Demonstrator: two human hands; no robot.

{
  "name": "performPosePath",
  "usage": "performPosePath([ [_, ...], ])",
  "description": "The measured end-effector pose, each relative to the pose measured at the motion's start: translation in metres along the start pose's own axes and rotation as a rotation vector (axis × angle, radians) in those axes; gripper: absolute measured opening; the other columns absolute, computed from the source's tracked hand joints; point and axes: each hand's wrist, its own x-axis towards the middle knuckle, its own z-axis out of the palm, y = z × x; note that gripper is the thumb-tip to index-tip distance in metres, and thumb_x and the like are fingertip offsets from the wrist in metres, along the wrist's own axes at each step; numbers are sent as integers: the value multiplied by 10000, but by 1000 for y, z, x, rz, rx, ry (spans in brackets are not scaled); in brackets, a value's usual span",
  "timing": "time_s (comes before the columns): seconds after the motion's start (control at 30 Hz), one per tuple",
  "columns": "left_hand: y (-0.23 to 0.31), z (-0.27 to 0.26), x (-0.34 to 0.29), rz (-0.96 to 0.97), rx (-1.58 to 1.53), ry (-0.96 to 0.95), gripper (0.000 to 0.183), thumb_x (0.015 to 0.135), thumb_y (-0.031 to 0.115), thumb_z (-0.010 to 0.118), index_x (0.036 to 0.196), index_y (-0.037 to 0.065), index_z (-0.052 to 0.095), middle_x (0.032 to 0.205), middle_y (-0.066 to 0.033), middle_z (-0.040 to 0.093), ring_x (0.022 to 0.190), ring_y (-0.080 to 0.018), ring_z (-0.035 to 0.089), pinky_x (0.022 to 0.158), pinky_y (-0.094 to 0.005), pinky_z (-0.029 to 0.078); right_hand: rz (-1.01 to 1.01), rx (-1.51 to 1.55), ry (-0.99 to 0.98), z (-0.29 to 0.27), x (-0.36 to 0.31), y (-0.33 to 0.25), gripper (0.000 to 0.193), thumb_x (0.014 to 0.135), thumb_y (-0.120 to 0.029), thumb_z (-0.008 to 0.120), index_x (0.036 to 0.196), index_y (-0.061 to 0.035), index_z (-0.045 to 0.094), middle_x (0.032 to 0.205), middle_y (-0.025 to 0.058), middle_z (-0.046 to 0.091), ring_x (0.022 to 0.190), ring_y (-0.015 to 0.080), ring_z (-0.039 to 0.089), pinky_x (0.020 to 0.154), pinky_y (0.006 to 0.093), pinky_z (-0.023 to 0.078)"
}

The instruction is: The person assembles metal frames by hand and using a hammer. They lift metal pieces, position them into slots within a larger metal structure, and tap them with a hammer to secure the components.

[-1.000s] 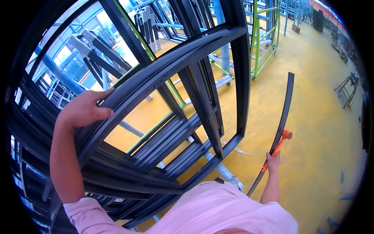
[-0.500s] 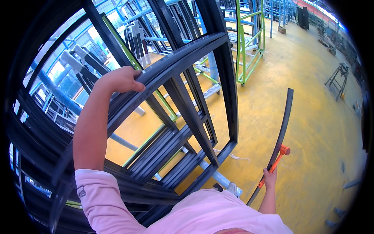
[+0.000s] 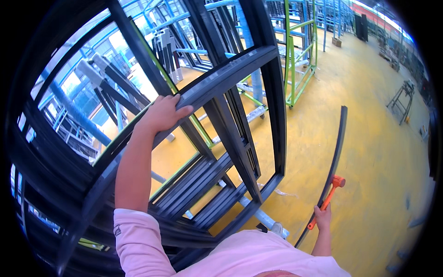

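My left hand (image 3: 165, 113) is closed over the top rail of a dark window frame (image 3: 233, 69), thumb on the near side and fingers over the far edge. The frame stands upright in front of me and to the left, among other dark frames. Low on the right, my right hand (image 3: 322, 216) grips an orange mallet (image 3: 328, 201) by its handle together with a long dark strip (image 3: 339, 143). The strip slants up and away past the mallet's head. My right fingers are partly hidden.
A green wheeled rack (image 3: 290, 69) stands beyond the frame. Blue-wrapped posts (image 3: 256, 85) and more leaning frames fill the left and back. Yellow floor (image 3: 364, 152) stretches to the right, with a metal stand (image 3: 400, 101) at the far right.
My left hand and forearm have shifted right in view, still on the top rail. The frame appears slightly lower and farther right. My right hand keeps the mallet and strip.
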Motion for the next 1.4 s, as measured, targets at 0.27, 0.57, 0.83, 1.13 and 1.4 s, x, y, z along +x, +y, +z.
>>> performPosePath([
  [0.27,-3,28,-65,-54,109,313,456,855,507,719,993,72,695,883,-139,691,930,-335,666,824,-457,526,-265,376,-671,70,2,-169,539,869,-111,686,1369,-16,510,1254,125,644,1108,204,642,959,355,516],
  [0.57,-65,100,-164,-139,575,950,373,899,198,552,1193,-27,602,1155,-227,632,1053,-368,600,932,-494,441,-411,509,-980,89,-84,-282,712,880,-349,722,1401,41,434,1261,233,600,1111,305,641,931,433,568],
  [0.83,-74,111,-158,-132,650,1127,322,897,213,571,1090,-33,649,1039,-199,680,1010,-381,633,937,-505,449,-490,393,-1034,112,-101,-317,649,914,-354,684,1388,29,459,1246,212,613,1044,279,652,879,408,581],
  [1.13,-79,115,-147,-74,537,1256,292,832,187,599,1039,-11,659,961,-174,682,957,-353,646,926,-473,473,-216,204,-1024,103,-73,-310,552,930,-437,612,1257,1,536,1017,149,670,843,244,679,722,389,604],
  [1.4,-94,108,-180,-74,481,1076,291,849,142,593,1126,92,663,1108,-69,693,1036,-229,652,933,-357,487,-91,78,-833,105,-14,-354,385,959,-374,568,1101,-16,575,875,139,670,724,231,680,659,382,597],
])
